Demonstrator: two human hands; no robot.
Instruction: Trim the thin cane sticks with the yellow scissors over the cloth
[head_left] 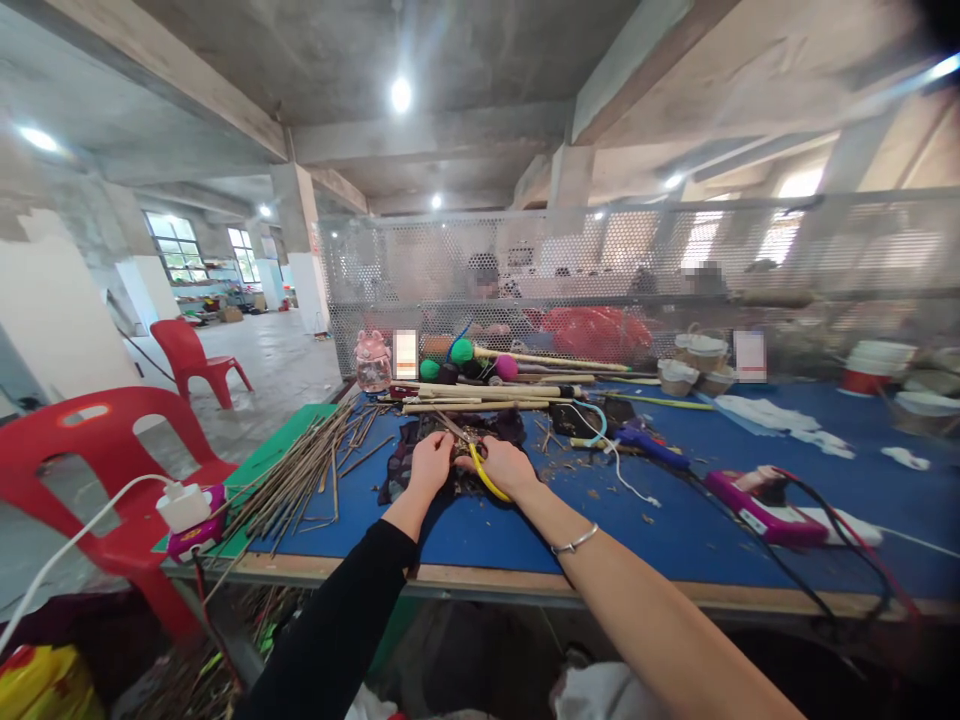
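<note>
My right hand (505, 466) is closed around yellow-handled scissors (491, 480), whose blades point away to the left. Close beside it, my left hand (430, 464) has its fingers pinched together near the blades; what they hold is too small to make out. Both hands are over a dark crumpled cloth (399, 465), strewn with bits of twig, on the blue table top (577, 545). A loose bundle of thin brown sticks (300, 480) lies to the left of my left hand.
Thicker pale sticks (487, 393) and green and pink balls (507, 367) lie behind the hands. At right are a blue glue gun (652, 446), purple power strip (765, 510) and small pots (679, 376). A mesh screen (420, 270) borders the table; red chairs (112, 440) stand left.
</note>
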